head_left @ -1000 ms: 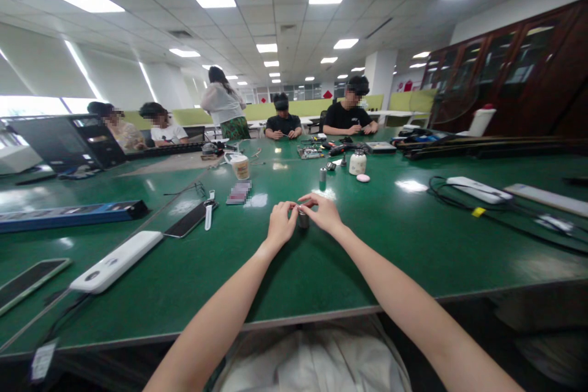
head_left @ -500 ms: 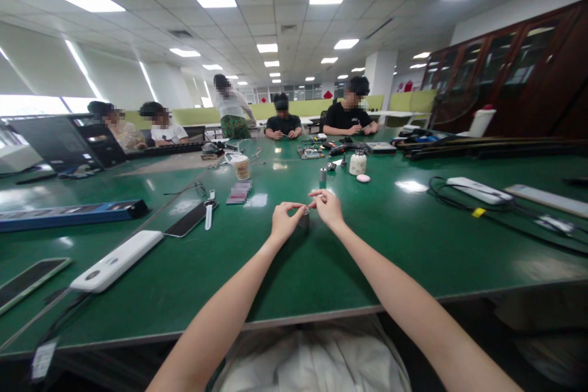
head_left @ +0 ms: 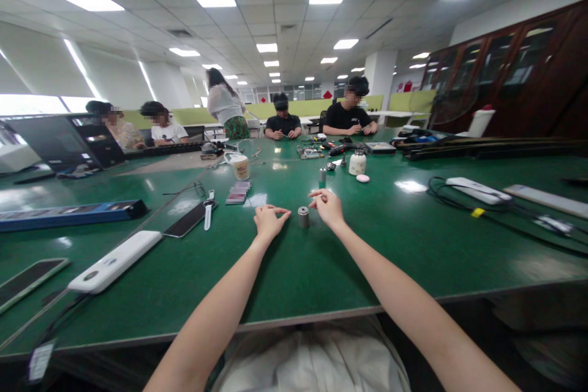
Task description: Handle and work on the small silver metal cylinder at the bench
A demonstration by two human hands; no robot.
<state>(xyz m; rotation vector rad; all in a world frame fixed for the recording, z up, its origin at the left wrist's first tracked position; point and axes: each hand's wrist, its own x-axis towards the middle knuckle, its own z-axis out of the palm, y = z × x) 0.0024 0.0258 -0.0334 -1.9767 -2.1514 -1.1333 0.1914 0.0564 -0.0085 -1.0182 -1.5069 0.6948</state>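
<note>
A small grey metal cylinder [head_left: 304,218] stands upright on the green table, with a dark spot in the middle of its round top. To its left is my left hand [head_left: 271,222], apart from it. Its thumb and index finger stretch loosely toward the cylinder, and I see nothing between them. My right hand [head_left: 328,207] hovers just right of the cylinder without touching it. Its fingers are curled in a pinch, and what they hold, if anything, is too small to make out. Beyond it stands a second, slimmer metal cylinder [head_left: 322,176].
A white jar [head_left: 357,164] and its pink lid [head_left: 362,178] stand farther back, and a paper cup [head_left: 241,167] is to the left. A watch [head_left: 208,213], a phone [head_left: 186,220] and a white power strip [head_left: 114,261] lie left. Cables [head_left: 452,202] run along the right. Several people are beyond the table.
Both hands were together at the top of the cylinder. The right hand lifted off to the right, then the left hand let go and drew back left. The cylinder stays in place.
</note>
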